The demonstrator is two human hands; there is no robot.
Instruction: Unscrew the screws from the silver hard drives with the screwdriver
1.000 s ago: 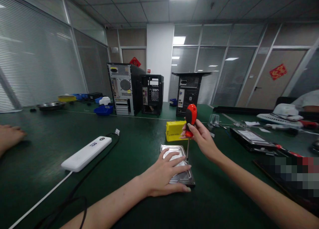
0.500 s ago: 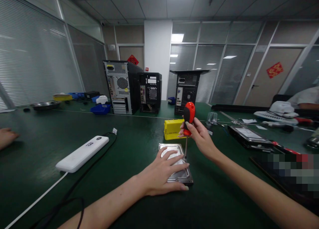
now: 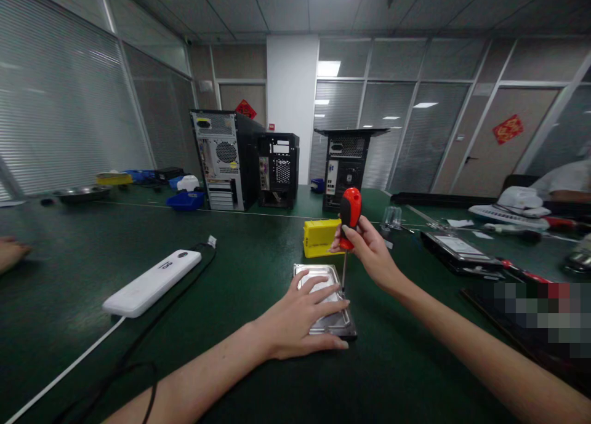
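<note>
Hard drive (image 3: 342,319), one, silver: flat on the green table (image 3: 249,258), lower centre of the frame. Left hand (image 3: 305,319): fingers spread wide, palm down, laid across the drive's top, gripping nothing. Right hand (image 3: 372,248): fingers closed around the handle of a red and black screwdriver (image 3: 349,215), right of centre, shaft near upright, tip down at the drive's right-hand edge beside the left fingertips; whether the tip sits in a screw is too small to tell. Yellow box (image 3: 319,239): just beyond the drive, partly behind the right hand. White block with a cord (image 3: 154,282): left of centre, well apart from the work. Second hard drive (image 3: 462,247): right side of the frame. Handling notes, by judgement: shaft best kept square to the drive's face; tip best fully seated, with steady downward pressure before any turn, lest it slip and mar the slot or the cover; left hand best pressing firmly against twist, its fingertips a little clear of the shaft, since a slip could catch them.
</note>
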